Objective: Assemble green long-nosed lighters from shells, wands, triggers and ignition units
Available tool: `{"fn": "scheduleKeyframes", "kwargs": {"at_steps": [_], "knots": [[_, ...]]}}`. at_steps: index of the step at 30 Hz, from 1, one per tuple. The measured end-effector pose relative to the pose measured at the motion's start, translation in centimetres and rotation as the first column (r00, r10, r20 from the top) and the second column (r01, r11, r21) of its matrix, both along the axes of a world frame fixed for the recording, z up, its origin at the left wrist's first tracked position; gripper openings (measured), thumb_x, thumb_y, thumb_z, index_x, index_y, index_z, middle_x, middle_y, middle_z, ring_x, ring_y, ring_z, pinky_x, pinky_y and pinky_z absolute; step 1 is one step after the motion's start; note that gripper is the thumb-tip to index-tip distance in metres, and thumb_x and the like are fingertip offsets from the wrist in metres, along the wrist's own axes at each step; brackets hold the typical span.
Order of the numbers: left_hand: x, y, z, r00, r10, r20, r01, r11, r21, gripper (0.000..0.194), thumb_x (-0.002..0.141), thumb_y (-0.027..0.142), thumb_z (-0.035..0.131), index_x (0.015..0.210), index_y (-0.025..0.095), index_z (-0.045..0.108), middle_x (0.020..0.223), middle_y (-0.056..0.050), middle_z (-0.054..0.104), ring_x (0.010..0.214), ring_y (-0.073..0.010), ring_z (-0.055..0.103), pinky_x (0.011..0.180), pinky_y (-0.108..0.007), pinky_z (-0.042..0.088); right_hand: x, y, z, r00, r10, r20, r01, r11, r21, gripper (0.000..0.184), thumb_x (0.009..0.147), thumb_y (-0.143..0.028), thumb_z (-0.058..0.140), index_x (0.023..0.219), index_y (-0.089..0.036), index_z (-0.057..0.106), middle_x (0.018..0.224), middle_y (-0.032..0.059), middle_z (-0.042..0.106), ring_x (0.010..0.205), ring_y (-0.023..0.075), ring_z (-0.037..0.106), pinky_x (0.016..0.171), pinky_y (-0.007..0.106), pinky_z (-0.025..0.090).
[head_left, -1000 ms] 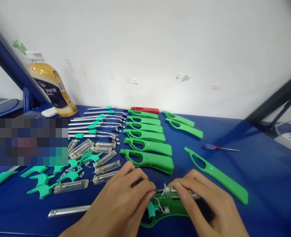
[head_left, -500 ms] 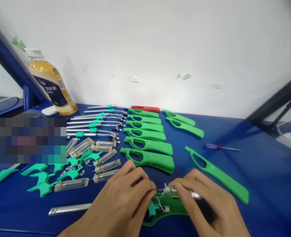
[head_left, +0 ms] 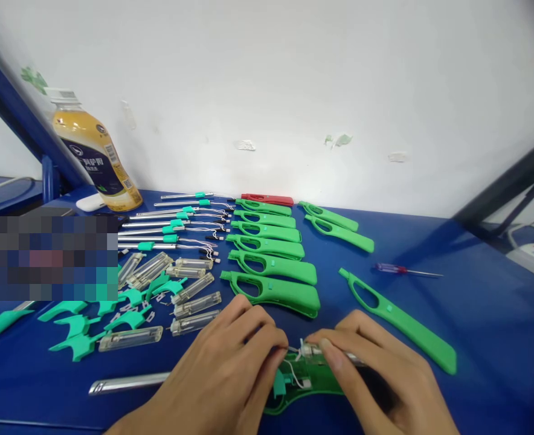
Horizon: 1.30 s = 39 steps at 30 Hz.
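A green lighter shell (head_left: 310, 382) lies open at the near edge of the blue table (head_left: 475, 314), with a teal trigger and a thin white wire inside. My left hand (head_left: 224, 377) rests on its left end, fingers curled and pinching at the wire. My right hand (head_left: 376, 377) is closed on a clear fuel tube with a metal tip (head_left: 315, 350), pressing it onto the shell's upper edge. Both hands hide most of the shell's ends.
A row of green lighter shells (head_left: 271, 266) runs back to a red one (head_left: 267, 199). Left lie clear fuel tubes (head_left: 189, 305), teal triggers (head_left: 79, 347), metal nozzles with wires (head_left: 167, 229) and a loose metal tube (head_left: 128, 382). A single green shell (head_left: 398, 320), screwdriver (head_left: 405, 271) and juice bottle (head_left: 95, 160) stand around.
Both hands have stayed on the shell. The right fingers have edged the fuel tube slightly left towards the left fingertips. Nothing else has moved.
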<state>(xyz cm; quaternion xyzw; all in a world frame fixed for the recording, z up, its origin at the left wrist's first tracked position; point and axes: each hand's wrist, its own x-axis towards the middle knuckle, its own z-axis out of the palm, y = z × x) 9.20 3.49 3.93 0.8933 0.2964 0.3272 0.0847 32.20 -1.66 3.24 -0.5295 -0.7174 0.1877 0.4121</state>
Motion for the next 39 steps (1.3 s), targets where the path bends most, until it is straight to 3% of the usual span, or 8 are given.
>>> {"fn": "scheduleKeyframes", "kwargs": {"at_steps": [9, 23, 28, 39], "knots": [[0.27, -0.09, 0.51, 0.999, -0.01, -0.047, 0.012, 1.0, 0.029, 0.031, 0.117, 0.01, 0.042, 0.101, 0.02, 0.067, 0.097, 0.001, 0.078, 0.091, -0.0176, 0.072, 0.096, -0.036, 0.058, -0.31, -0.14, -0.17, 0.999, -0.015, -0.031, 0.015, 1.0, 0.011, 0.024, 0.113, -0.033, 0.062, 0.116, -0.033, 0.086, 0.091, 0.0, 0.071, 0.074, 0.0124, 0.073, 0.066, 0.022, 0.059], [0.02, -0.21, 0.49, 0.996, -0.033, -0.079, 0.038, 0.997, 0.066, 0.033, 0.117, 0.008, 0.041, 0.102, 0.018, 0.069, 0.1, 0.001, 0.079, 0.094, -0.0179, 0.072, 0.102, -0.037, 0.056, 0.28, -0.13, 0.1, 0.997, 0.037, 0.063, -0.04, 0.998, 0.048, 0.024, 0.111, -0.026, 0.065, 0.125, -0.034, 0.083, 0.092, -0.0008, 0.068, 0.076, 0.0105, 0.073, 0.067, 0.018, 0.061], [0.11, -0.13, 0.31, 0.998, -0.029, -0.047, 0.032, 0.997, 0.068, 0.032, 0.116, 0.007, 0.043, 0.103, 0.019, 0.071, 0.098, 0.0, 0.08, 0.095, -0.0178, 0.072, 0.102, -0.036, 0.058, 0.35, -0.03, 0.19, 0.995, 0.031, 0.097, -0.039, 0.996, 0.077, 0.019, 0.11, -0.025, 0.066, 0.114, -0.03, 0.083, 0.089, 0.0, 0.067, 0.073, 0.0109, 0.073, 0.065, 0.017, 0.062], [0.06, -0.55, 0.26, 0.998, -0.062, -0.032, 0.064, 0.993, 0.095, 0.036, 0.117, 0.007, 0.041, 0.102, 0.016, 0.072, 0.099, -0.001, 0.08, 0.095, -0.0185, 0.073, 0.1, -0.037, 0.057, 0.49, 0.13, -0.04, 0.99, 0.041, 0.138, -0.057, 0.992, 0.112, 0.016, 0.11, -0.026, 0.066, 0.113, -0.032, 0.081, 0.09, -0.0011, 0.066, 0.074, 0.0098, 0.074, 0.066, 0.014, 0.061]]}}
